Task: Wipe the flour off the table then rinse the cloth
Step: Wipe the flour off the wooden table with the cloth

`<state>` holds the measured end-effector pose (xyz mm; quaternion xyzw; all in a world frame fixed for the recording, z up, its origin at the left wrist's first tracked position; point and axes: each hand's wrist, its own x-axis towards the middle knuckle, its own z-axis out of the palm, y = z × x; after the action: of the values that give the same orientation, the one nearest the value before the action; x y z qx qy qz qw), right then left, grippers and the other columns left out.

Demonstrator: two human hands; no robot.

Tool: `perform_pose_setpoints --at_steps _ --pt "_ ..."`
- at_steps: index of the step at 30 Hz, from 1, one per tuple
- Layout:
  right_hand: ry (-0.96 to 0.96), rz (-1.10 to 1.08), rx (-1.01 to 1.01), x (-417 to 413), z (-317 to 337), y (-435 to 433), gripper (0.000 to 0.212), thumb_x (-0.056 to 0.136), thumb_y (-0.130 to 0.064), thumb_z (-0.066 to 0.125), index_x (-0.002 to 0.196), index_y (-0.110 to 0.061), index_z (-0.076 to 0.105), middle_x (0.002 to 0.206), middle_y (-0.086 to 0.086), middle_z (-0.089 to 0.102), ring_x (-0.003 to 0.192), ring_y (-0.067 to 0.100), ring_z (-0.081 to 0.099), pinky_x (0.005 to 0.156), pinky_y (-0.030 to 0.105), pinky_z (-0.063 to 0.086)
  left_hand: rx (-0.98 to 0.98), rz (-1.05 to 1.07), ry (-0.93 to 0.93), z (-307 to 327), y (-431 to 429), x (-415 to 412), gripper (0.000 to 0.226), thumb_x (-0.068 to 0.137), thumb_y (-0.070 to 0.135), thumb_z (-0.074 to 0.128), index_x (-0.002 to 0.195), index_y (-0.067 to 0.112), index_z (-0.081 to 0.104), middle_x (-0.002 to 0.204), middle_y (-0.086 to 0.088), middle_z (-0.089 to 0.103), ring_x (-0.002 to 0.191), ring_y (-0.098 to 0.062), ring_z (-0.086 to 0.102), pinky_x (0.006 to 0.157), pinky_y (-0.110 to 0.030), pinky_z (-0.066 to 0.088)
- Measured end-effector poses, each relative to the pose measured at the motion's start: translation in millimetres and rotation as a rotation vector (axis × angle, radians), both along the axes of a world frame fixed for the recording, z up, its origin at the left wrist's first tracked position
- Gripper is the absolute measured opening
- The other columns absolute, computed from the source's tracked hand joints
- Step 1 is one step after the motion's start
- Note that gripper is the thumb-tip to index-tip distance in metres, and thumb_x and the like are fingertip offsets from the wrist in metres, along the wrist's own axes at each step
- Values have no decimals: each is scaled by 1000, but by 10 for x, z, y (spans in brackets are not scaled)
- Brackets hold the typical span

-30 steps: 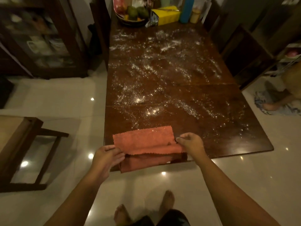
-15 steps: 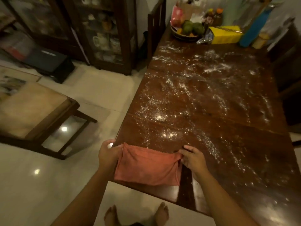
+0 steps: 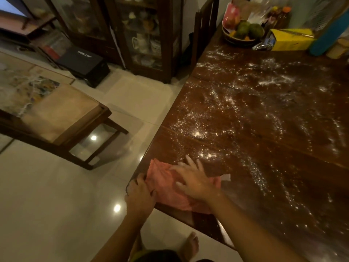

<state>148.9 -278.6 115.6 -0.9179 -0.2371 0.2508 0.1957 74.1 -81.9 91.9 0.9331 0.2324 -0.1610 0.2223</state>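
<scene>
Cloth [image 3: 163, 179]: pink, rumpled, lying on the near left corner of the dark wooden table [image 3: 245, 197], with its near edge reaching the table's front edge. Right hand [image 3: 194, 183]: flat on top of the cloth, fingers straight and spread, fingertips reaching past the cloth's far edge onto the wood. Left hand [image 3: 139, 198]: at the table's corner, fingers curled and gripping the cloth's left edge, thumb on the fabric. Flour [image 3: 198, 133]: scattered in white specks and streaks over most of the tabletop, from just beyond the right hand's fingertips to the far end. Far end of table: a fruit bowl [image 3: 243, 34], a yellow box [image 3: 291, 39] just beside it and a blue bottle [image 3: 329, 34] further right. Floor: pale glossy tiles; a bare foot [image 3: 191, 244] shows below the table's front edge. A glass-fronted cabinet [image 3: 132, 35] stands to the left of the table.
</scene>
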Motion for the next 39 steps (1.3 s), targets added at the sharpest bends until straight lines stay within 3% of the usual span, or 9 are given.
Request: perform_pose_setpoints --at_steps 4,9,15,20,24,27,31,35,39 --pt "54 249 -108 219 -78 476 67 95 -22 58 155 -31 28 166 0 3 152 31 -3 120 63 3 -103 30 -25 -85 77 -96 57 87 32 64 136 15 40 134 -11 48 126 -31 42 102 -42 39" --pt "-111 435 -262 385 -81 757 61 98 -13 52 152 -33 33 163 -5 20 149 33 11 116 67 14 -172 -40 -42 -55 101 -127 25 94 22 58 117 13 54 111 -4 59 108 -23 57 99 -36 45" --pt "-246 380 -211 407 21 641 20 93 -21 56 106 -36 61 118 -7 55 120 24 44 101 50 32 -415 -57 -139 35 73 -70 12 93 21 63 104 17 65 90 6 65 80 -7 63 63 -12 44" --pt "-148 94 8 351 256 95 15 94 -25 57 102 -37 59 112 -12 56 119 19 44 98 45 31 -584 -178 -244 278 -154 -49 13 91 31 63 104 35 64 92 10 64 82 -5 61 73 -31 54" --pt "-140 -40 11 181 353 -467 17 94 -27 62 107 -38 63 121 -14 56 127 17 37 103 47 28 -448 -320 -249 390 -530 -63 18 90 42 59 107 41 59 98 16 62 85 0 60 85 -38 53" --pt "-150 -88 -28 57 342 -795 19 94 -27 62 109 -39 64 126 -13 54 129 18 35 103 46 28 -351 -391 -187 411 -835 -73 18 92 46 56 110 45 57 100 21 59 91 1 58 113 -47 26" --pt "-149 -174 -94 -59 268 -1084 20 93 -28 64 109 -40 67 128 -13 52 130 20 35 102 47 28 -309 -515 -33 431 -1123 -82 27 95 42 53 122 46 52 108 25 60 106 2 58 117 -61 -6" --pt "-109 -309 -117 -165 188 -1197 30 87 -20 57 108 -38 70 130 -13 51 132 22 34 104 48 32 -237 -570 -43 409 -1087 8 32 91 45 55 123 49 51 108 29 59 111 6 54 114 -66 -11" --pt "-175 -365 6 -343 112 -850 41 88 -37 51 129 -39 58 140 -7 47 135 21 34 111 46 34 -127 -517 -35 412 -781 254 49 89 50 56 134 44 40 140 13 38 129 -13 46 111 -67 -9"
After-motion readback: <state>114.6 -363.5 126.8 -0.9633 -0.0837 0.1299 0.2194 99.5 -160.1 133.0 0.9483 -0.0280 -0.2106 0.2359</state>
